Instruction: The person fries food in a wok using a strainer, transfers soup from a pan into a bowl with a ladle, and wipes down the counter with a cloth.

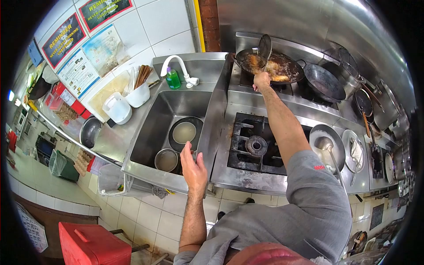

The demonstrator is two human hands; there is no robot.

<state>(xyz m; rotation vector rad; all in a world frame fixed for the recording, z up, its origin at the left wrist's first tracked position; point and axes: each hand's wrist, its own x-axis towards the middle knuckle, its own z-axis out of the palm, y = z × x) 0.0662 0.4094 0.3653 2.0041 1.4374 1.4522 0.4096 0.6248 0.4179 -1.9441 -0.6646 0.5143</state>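
Observation:
Stretched far forward, my right hand [262,81] is closed around the handle of what looks like a dark mesh strainer [265,46]. The strainer is tilted over a wide black wok [295,77] on the back burner. Browned pieces of food [279,69] sit in bubbling oil there. My left hand [194,171] is held up near the sink's front edge, fingers extended and holding nothing. Below and beyond it, inside the steel sink [152,112], are a dark pan [191,120] with a bowl of cloudy liquid [183,133] and a pot [166,160].
An unlit burner [256,146] lies under my right arm. Right of it are a wok with a ladle [324,143] and a plate [356,154]. Another wok [324,82] stands behind. A faucet [176,66] and green soap bottle [172,80] are behind the sink.

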